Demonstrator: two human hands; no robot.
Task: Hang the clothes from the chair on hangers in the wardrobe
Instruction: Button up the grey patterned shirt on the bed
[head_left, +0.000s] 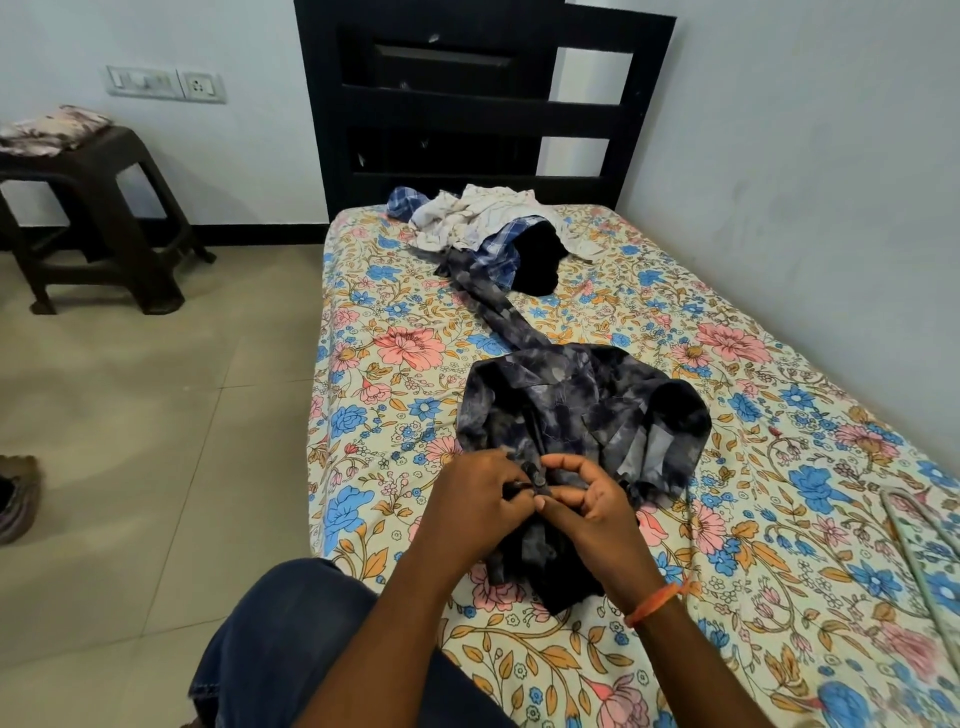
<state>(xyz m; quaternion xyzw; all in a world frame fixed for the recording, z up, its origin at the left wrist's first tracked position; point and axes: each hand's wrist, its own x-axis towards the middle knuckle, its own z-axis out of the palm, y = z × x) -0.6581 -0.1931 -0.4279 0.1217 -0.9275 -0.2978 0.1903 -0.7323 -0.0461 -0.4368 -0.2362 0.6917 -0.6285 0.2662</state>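
Both hands, left hand and right hand, are pinching the dark shirt's placket near the bed's left edge, seemingly working a button before hangering.

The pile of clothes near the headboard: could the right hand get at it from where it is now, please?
Probably not without leaning: the right hand is busy pinching the dark patterned shirt, and the pile of clothes lies farther up the bed, though nothing blocks the way.

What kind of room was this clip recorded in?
Most likely a bedroom: a single bed with a floral sheet and dark slatted headboard, a heap of loose clothes on it, and a brown plastic stool on the tiled floor.
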